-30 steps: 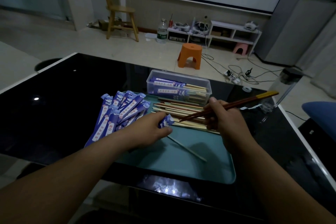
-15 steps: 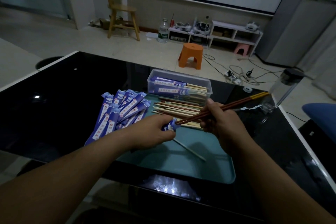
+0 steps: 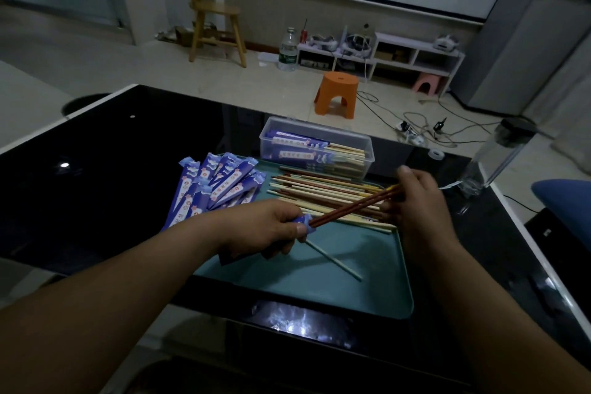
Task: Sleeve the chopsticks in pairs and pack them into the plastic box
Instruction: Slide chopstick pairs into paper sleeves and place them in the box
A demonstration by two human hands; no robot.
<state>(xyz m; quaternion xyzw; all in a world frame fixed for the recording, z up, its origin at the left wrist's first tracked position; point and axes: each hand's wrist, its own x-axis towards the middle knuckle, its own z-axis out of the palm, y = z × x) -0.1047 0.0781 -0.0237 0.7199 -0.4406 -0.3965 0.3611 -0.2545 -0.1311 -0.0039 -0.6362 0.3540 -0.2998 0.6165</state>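
Brown chopsticks (image 3: 355, 206), a pair, slant across the teal tray (image 3: 319, 297). The right grip (image 3: 415, 201) is closed around their top ends at 2 o'clock. The left grip (image 3: 271, 227) holds a blue sleeve (image 3: 303, 221) at 9 o'clock, and the brown tips meet its mouth. Loose chopsticks (image 3: 319, 189) lie in a row at 12 o'clock on the tray. The plastic box (image 3: 316, 134), with sleeved pairs inside, stands just behind them on the black desk (image 3: 112, 153). Spare sleeves (image 3: 217, 185) fan out at 10 o'clock.

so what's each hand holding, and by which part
The left hand pinches a blue sleeve near its open mouth. The right hand grips a pair of dark red chopsticks by their far ends, tips at the sleeve's mouth.
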